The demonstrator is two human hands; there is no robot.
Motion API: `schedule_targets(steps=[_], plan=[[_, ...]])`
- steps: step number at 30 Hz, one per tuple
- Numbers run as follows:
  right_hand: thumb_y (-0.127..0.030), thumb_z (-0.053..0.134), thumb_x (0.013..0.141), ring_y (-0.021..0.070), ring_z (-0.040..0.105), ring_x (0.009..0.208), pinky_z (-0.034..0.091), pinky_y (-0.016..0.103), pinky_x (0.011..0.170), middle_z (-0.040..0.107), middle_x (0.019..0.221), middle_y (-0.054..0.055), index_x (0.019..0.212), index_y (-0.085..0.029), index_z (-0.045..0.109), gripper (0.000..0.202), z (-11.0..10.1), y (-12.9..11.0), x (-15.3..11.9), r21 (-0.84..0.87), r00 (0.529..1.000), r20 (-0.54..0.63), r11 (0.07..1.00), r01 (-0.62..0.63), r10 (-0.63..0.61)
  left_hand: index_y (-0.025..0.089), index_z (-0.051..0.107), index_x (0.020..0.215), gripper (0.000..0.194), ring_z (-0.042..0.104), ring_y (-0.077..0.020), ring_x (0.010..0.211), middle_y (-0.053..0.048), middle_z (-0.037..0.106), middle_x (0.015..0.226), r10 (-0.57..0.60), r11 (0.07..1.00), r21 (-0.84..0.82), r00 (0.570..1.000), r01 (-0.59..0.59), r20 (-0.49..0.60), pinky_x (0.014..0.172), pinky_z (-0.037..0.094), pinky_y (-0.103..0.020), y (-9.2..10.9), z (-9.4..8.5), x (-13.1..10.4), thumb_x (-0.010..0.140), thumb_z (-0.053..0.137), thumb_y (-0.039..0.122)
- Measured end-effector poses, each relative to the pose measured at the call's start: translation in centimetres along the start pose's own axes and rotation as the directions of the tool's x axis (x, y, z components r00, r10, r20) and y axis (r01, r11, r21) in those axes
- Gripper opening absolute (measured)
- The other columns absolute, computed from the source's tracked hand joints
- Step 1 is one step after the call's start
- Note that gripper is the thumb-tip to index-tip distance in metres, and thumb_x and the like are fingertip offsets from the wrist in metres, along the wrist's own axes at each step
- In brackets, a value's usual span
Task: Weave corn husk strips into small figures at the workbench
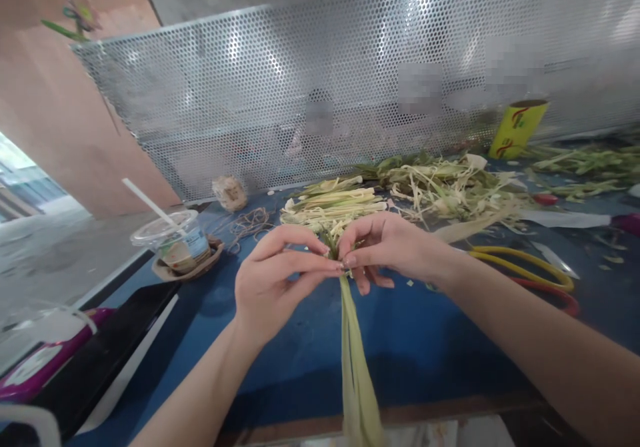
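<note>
My left hand (283,277) and my right hand (383,250) meet above the middle of the blue table, fingertips pinched together. Between them they grip the upper end of a bundle of long pale-green leaf strips (356,360). Its lower part hangs toward me past the table's front edge. A small dark green tuft pokes up between the fingers. Exactly how the strips are folded or tied at the pinch is hidden by my fingertips. Just behind my hands lies a row of pale yellow-green leaf bundles (345,200).
Loose leaf scraps (440,187) pile up at the back right, near a yellow box (519,127). Yellow-handled scissors (525,264) and a knife (565,219) lie right. Left are a plastic cup (187,247) with a straw, twine (250,226) and a black tray-like object (120,340). Perforated metal (280,100) stands behind.
</note>
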State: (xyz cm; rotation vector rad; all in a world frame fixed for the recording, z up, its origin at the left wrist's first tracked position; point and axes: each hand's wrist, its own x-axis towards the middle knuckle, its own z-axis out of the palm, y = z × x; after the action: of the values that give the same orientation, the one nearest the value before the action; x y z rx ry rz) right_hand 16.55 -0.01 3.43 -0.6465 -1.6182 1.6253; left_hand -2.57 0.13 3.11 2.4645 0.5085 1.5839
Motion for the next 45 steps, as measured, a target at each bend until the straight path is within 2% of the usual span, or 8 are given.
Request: schedule_targets(steps=[4,7,11,15,25,30,37,45], plan=[[-0.017,0.064,0.07,0.0082,0.057,0.041,0.041,0.015,0.034,0.061,0.05,-0.003,0.072,-0.013,0.057,0.008,-0.1,0.1,0.1,-0.024,0.997,0.054,0.999,-0.048,0.049,0.031,0.071,0.077,0.023,0.057,-0.0177,0.083,-0.004,0.062,0.09,0.01,0.998,-0.056,0.992,-0.003,0.124,0.06,0.048,-0.025,-0.5,-0.3,0.4,0.064,0.07,0.012],[-0.013,0.063,0.069,0.0069,0.058,0.044,0.042,0.014,0.038,0.062,0.053,-0.004,0.068,-0.013,0.057,0.006,-0.1,-0.2,0.3,-0.07,0.991,0.106,0.995,-0.076,0.083,0.034,0.067,0.093,0.04,0.056,-0.0184,0.086,-0.003,0.065,0.093,-0.026,0.99,-0.134,0.982,0.052,0.187,0.068,0.047,-0.028,-0.6,-0.2,0.6,0.06,0.074,0.013],[-0.014,0.061,0.07,0.0045,0.055,0.046,0.042,0.013,0.043,0.061,0.052,-0.004,0.068,-0.013,0.06,0.003,-0.2,-0.7,0.7,-0.193,0.956,0.244,0.974,-0.117,0.163,0.035,0.039,0.128,0.081,0.058,-0.0163,0.076,0.001,0.069,0.074,-0.116,0.94,-0.283,0.961,0.188,0.251,0.086,0.041,-0.034,-0.4,0.1,0.5,0.058,0.075,0.014],[-0.015,0.062,0.07,0.0038,0.053,0.045,0.042,0.014,0.044,0.061,0.054,-0.004,0.069,-0.013,0.062,0.002,-0.5,-0.7,1.1,-0.236,0.925,0.3,0.958,-0.164,0.233,0.033,0.034,0.132,0.09,0.057,-0.0161,0.074,0.003,0.065,0.059,-0.201,0.892,-0.341,0.937,0.295,0.285,0.086,0.041,-0.031,0.1,0.2,0.3,0.057,0.075,0.008],[-0.016,0.062,0.07,0.0063,0.056,0.045,0.045,0.016,0.045,0.06,0.051,-0.004,0.072,-0.013,0.06,0.004,-0.4,-0.5,0.5,-0.19,0.989,0.079,0.976,-0.105,0.122,0.024,0.02,0.138,0.098,0.054,-0.0158,0.071,0.005,0.061,0.054,-0.44,0.828,-0.291,0.877,0.479,0.193,0.076,0.045,-0.029,0.3,0.2,0.8,0.058,0.074,0.008],[-0.028,0.063,0.071,0.008,0.057,0.048,0.049,0.02,0.05,0.062,0.056,0.0,0.078,-0.012,0.061,0.018,-0.1,-0.9,0.3,-0.339,0.995,-0.007,0.936,-0.096,0.099,0.017,0.014,0.139,0.098,0.053,-0.0148,0.068,0.006,0.057,0.054,-0.56,0.791,-0.21,0.818,0.574,0.127,0.073,0.045,-0.031,0.4,0.3,1.0,0.06,0.072,0.016],[-0.033,0.07,0.063,0.0096,0.059,0.051,0.049,0.02,0.05,0.06,0.054,0.0,0.069,-0.013,0.061,0.023,-0.2,-0.2,0.5,-0.346,0.991,-0.098,0.93,-0.121,0.092,0.024,0.009,0.14,0.099,0.054,-0.0164,0.072,0.006,0.057,0.055,-0.466,0.884,0.016,0.879,0.467,0.099,0.073,0.045,-0.031,0.2,0.4,0.3,0.063,0.071,0.02],[-0.023,0.058,0.075,0.006,0.054,0.049,0.046,0.018,0.051,0.056,0.051,-0.003,0.07,-0.013,0.059,0.011,0.1,-0.3,0.3,-0.362,0.995,-0.069,0.927,-0.094,0.074,0.029,0.014,0.139,0.101,0.055,-0.0171,0.067,0.006,0.059,0.054,-0.414,0.91,0.044,0.907,0.412,0.078,0.069,0.046,-0.031,0.2,0.3,0.2,0.059,0.075,0.018]])
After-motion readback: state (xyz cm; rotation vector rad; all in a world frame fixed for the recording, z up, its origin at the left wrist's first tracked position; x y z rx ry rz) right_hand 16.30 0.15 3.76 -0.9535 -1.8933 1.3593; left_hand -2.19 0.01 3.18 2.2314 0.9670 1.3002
